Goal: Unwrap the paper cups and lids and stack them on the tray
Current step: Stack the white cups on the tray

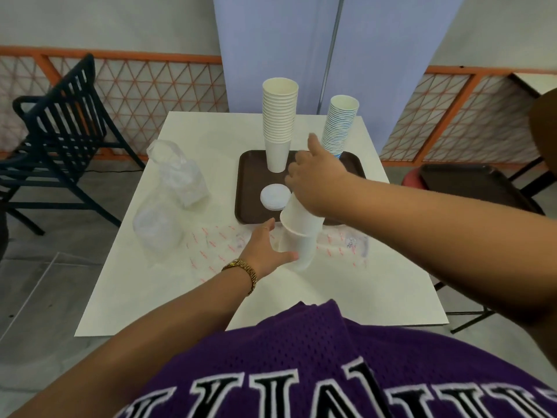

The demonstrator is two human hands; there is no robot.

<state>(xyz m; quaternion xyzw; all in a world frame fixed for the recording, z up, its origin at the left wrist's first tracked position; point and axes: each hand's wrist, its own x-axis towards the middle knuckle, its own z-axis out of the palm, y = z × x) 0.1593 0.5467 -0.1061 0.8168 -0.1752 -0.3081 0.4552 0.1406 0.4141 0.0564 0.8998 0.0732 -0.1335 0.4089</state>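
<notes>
White and square, the table (193, 297) stands before an orange lattice railing (150, 86) and a pale blue partition (271, 40), with a dark slatted chair (63, 116) off to the person's left. At its near middle, the right hand (316, 179) grips the upper cup of a short stack of plain white paper cups (298, 233), fingers curled round the cup's far side and thumb raised, while the stack leans toward the person. Just below and to the left of that hand, the left hand (268, 245), a gold watch (241, 267) on its wrist, holds the lower cup, thumb pressed to the cup's wall and the fingers behind it hidden. Directly beyond the right hand lies a brown tray (244, 182); on it, a tall stack of white cups (278, 122) rises just left of the raised thumb, a stack of blue-striped cups (339, 128) just right of it, and a low pile of white lids (275, 196) sits touching distance left of the right wrist. Under both hands spreads a flattened clear wrapper with red print (217, 245). Well to the left of the left hand lie two clear plastic bags of lids (171, 200).
</notes>
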